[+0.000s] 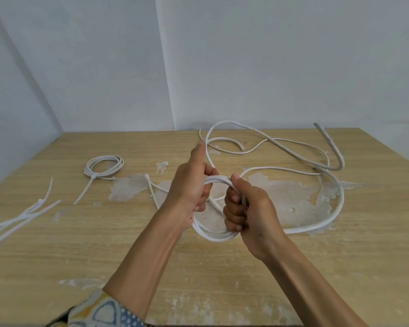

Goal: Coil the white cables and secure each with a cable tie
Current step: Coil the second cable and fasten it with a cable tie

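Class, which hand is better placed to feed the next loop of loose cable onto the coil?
Probably left: the left hand guides the loose cable; the right hand grips the coil.

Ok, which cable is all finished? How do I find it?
Look at the wooden table, toward its far left. A small neat coil of white cable lies there. Unlike the loose cables nearby, a cable tie cinches it, tail sticking out.

Perhaps a plain workroom: worn wooden table (57, 244) against bare pale walls (269, 67).
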